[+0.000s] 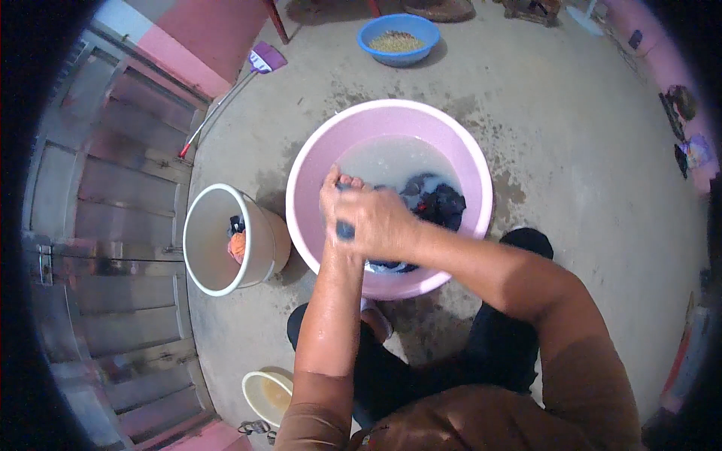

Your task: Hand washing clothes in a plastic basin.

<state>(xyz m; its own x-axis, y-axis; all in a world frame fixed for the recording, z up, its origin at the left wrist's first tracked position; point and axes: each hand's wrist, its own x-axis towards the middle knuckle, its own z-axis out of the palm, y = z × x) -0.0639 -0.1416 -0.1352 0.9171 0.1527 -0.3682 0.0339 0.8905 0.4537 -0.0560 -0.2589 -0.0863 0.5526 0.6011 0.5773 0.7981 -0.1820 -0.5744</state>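
Over the left side of a large pink basin (301, 195), my left hand (331, 201) and my right hand (383, 222) are pressed together. Bits of dark wet cloth (345, 229) show between their fingers, so both are closed on it. My right hand lies across the left one and covers much of it; slight blur softens the fingers. Cloudy, greyish water (391, 155) fills the basin's bottom. A heap of dark clothes (445, 204), with a small red spot, sits in that water to the right of my hands.
Left of the basin stands a white bucket (197, 239) holding some clothes (238, 244). A small cream basin (252, 395) is at the lower left. Farther off are a blue basin (368, 46) of grain-like bits and a purple broom (263, 60). Doors (135, 248) line the left.
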